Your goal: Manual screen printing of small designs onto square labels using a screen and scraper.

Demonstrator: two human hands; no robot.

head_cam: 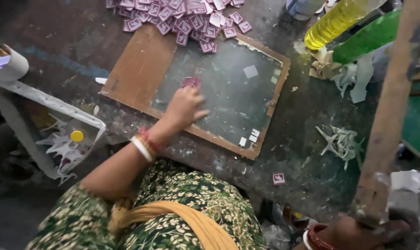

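My left hand rests on the glass board in the counter's middle, its grip pinched on a small pink label at my fingertips, while my right hand is clamped around a wooden post at the near right edge.

Maroon-and-white square labels, a brown-framed grey board, a yellow bottle, green floral-print clothing.

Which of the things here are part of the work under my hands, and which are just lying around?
In use:
left hand
small pink card at its fingertips
glass-topped board
pile of pink cards

Lying about:
yellow bottle
green bottle
paper scraps
stray card
right hand on wooden post
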